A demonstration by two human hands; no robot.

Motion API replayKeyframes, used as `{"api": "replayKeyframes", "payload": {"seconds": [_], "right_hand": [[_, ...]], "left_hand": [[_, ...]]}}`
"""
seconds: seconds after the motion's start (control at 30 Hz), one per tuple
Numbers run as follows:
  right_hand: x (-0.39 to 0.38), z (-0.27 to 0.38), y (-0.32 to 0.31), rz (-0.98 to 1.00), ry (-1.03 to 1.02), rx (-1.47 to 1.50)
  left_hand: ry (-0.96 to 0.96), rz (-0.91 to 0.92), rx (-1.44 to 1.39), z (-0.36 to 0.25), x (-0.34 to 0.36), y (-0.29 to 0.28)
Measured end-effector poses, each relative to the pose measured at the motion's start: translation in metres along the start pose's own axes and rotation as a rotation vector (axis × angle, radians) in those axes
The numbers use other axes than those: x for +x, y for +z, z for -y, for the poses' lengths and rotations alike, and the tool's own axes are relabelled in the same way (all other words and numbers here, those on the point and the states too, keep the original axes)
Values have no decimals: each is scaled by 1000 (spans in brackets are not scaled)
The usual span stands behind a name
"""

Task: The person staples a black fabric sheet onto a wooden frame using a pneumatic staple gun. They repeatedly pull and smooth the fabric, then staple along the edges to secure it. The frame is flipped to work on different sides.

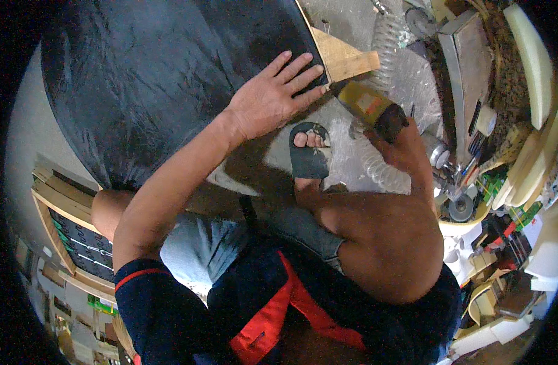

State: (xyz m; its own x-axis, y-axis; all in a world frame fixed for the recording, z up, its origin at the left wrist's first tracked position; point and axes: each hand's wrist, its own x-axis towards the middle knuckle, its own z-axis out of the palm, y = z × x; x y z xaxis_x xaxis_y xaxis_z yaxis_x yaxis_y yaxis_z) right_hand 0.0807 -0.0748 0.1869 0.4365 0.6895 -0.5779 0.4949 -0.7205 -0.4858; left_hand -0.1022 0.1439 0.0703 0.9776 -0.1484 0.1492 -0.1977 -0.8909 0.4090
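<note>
A large panel covered in black sheet material fills the upper left, its surface creased and slightly shiny. My left hand lies flat on it with the fingers spread, the thumb reaching the right edge. Pale wooden pieces stick out from beneath that edge. My right hand grips a yellow and black staple gun, blurred, its nose close to the panel's edge by my left thumb. Whether the nose touches the edge I cannot tell.
A clear coiled air hose runs over the grey floor on the right. My sandalled foot stands beside the panel. A grey metal box, foam strips and a container of tools crowd the far right. A wooden frame stands at left.
</note>
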Motion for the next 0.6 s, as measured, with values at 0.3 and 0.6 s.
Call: {"api": "replayKeyframes", "payload": {"seconds": [0.3, 0.6], "right_hand": [[-72, -56, 70, -364, 243, 5], [-56, -149, 65, -459, 339, -297]], "left_hand": [[-285, -216, -18, -32, -31, -11], [-1213, -38, 79, -110, -157, -20]]}}
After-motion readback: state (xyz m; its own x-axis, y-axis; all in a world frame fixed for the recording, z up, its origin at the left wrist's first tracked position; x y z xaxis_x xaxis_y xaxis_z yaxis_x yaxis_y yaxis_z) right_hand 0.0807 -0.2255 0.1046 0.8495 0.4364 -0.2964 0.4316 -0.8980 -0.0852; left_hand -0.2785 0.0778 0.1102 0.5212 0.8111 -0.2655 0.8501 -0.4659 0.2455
